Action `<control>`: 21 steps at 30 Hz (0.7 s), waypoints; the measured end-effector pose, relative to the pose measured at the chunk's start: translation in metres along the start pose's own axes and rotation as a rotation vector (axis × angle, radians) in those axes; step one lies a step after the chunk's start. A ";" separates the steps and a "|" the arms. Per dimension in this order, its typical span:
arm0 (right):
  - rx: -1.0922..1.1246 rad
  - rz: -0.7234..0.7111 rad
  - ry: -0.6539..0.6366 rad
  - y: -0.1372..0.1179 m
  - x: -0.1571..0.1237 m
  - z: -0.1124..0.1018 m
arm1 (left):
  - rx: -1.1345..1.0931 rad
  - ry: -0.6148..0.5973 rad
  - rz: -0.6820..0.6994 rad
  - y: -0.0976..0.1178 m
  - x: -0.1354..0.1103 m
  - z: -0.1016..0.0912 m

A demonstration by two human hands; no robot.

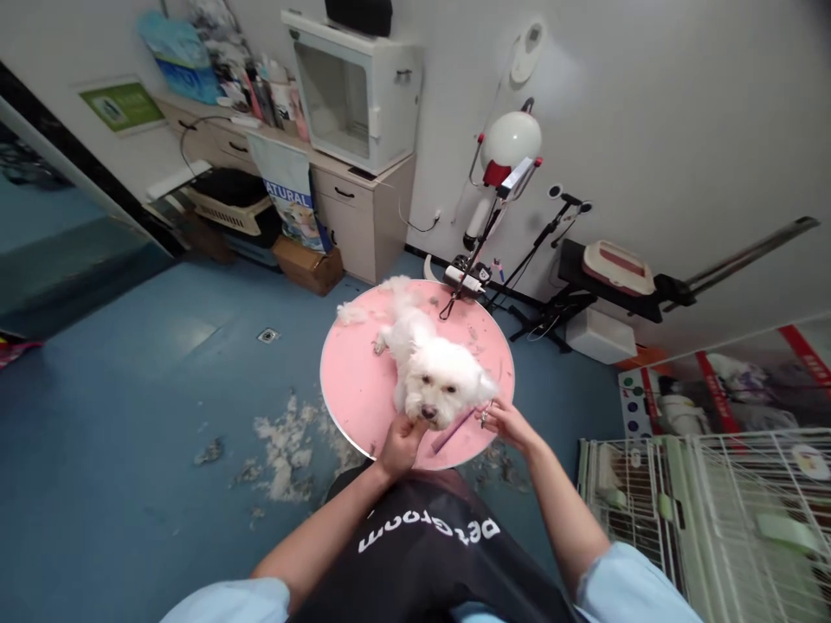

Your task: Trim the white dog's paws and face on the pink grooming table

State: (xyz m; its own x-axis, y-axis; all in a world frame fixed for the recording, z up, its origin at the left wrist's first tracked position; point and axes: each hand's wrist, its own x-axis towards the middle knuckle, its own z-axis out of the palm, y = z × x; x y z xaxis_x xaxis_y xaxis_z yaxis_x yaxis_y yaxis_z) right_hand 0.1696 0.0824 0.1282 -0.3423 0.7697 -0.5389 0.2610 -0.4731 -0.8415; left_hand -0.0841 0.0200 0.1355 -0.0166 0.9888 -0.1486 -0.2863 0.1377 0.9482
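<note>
A white fluffy dog (445, 376) is on a round pink grooming table (354, 372), its face turned toward me. My left hand (401, 446) is closed at the dog's chin, with the fingers partly hidden under its muzzle. Beside the ear on the right of the picture, my right hand (503, 421) grips scissors (484, 416); their metal finger rings show, but the blades are hard to make out. A long, thin purple comb (451, 433) lies slanted on the table between my hands. Cut white fur (351, 313) rests near the table's far left edge.
A grooming arm with a loop (447, 309) rises at the table's back edge, next to a tool holder (471, 272). Fur clippings (286, 450) litter the blue floor. Wire cages (727, 510) stand at right; a cabinet (363, 216) and cardboard box (308, 264) are behind.
</note>
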 end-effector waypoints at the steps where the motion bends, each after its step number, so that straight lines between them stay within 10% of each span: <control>1: 0.052 -0.039 -0.002 -0.006 -0.011 -0.012 | 0.011 0.013 0.001 -0.003 -0.001 0.002; 8: 0.432 0.010 -0.907 -0.025 -0.049 -0.027 | 0.022 0.122 0.027 -0.012 -0.006 0.010; 21: 0.311 0.245 -1.027 -0.057 -0.025 -0.025 | 0.061 0.153 0.047 -0.020 -0.014 0.017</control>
State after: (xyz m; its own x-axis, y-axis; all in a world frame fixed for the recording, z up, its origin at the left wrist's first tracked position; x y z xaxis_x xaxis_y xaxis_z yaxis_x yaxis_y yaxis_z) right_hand 0.1858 0.1009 0.1910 -0.9378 -0.0147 -0.3469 0.2348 -0.7629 -0.6023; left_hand -0.0622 0.0046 0.1228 -0.1760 0.9744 -0.1403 -0.2230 0.0993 0.9697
